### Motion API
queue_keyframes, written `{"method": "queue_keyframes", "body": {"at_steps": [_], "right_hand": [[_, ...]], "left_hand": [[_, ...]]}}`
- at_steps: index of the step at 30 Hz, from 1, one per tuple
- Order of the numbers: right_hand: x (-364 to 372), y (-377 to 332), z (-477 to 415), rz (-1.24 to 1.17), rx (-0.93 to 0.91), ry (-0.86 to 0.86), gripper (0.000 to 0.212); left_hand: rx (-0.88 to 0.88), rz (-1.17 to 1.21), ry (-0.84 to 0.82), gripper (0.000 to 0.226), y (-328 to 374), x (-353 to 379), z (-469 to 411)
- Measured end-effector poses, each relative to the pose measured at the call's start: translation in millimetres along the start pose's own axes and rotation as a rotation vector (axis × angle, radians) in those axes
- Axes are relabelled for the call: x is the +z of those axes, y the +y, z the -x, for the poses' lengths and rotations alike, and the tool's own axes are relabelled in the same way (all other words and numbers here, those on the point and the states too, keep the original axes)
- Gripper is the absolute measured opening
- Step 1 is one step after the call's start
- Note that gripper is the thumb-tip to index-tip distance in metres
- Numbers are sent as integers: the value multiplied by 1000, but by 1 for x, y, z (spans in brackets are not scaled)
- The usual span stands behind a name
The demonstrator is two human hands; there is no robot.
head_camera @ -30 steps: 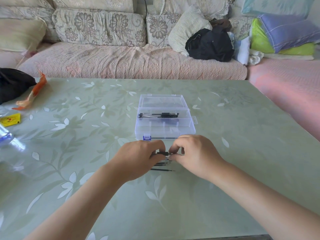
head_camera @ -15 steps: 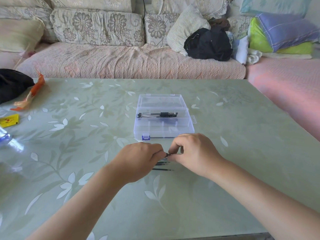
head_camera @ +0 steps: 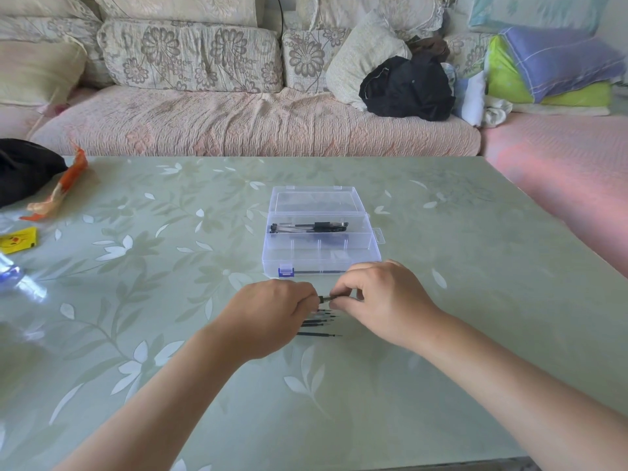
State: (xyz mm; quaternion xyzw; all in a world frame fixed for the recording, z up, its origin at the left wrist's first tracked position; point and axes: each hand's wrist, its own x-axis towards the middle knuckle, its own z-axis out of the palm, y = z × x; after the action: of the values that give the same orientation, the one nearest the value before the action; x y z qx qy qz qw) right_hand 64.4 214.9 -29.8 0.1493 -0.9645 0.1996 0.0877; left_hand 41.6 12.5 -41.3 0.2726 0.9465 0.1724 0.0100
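A small dark pen part (head_camera: 325, 298) is held between both hands just above the green table (head_camera: 475, 300). My left hand (head_camera: 272, 317) grips its left end with curled fingers. My right hand (head_camera: 380, 300) pinches its right end between thumb and fingertips. Several thin black pen refills (head_camera: 319, 328) lie on the table below the hands, partly hidden by my left hand. An open clear plastic box (head_camera: 321, 253) with a blue latch sits just beyond the hands; black pens (head_camera: 312, 227) lie in its rear compartment.
A black bag (head_camera: 23, 168), an orange wrapper (head_camera: 57, 188), a yellow packet (head_camera: 17, 240) and a clear plastic bottle (head_camera: 20, 283) sit at the table's left. A sofa (head_camera: 251, 127) with cushions and clothes runs along the far edge.
The hands stay together over the refills; the dark part between them shows slightly more as the fingertips shift. The box and refills have not moved.
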Motion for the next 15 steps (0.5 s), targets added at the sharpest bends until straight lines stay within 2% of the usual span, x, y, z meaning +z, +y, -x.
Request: {"method": "queue_keyframes", "body": {"at_steps": [3,6,15], "right_hand": [[0,-1,0,18,-12,-12,9],[-3,3,-1,38,6,-46,12],[-19,23,-3,104,170,-59,16]], "left_hand": [[-14,18,6,20,1,-4,0],[-44,-62,13,20,-6,-13,-2],[-344,-284,82,15,-51,-41,-1]]}}
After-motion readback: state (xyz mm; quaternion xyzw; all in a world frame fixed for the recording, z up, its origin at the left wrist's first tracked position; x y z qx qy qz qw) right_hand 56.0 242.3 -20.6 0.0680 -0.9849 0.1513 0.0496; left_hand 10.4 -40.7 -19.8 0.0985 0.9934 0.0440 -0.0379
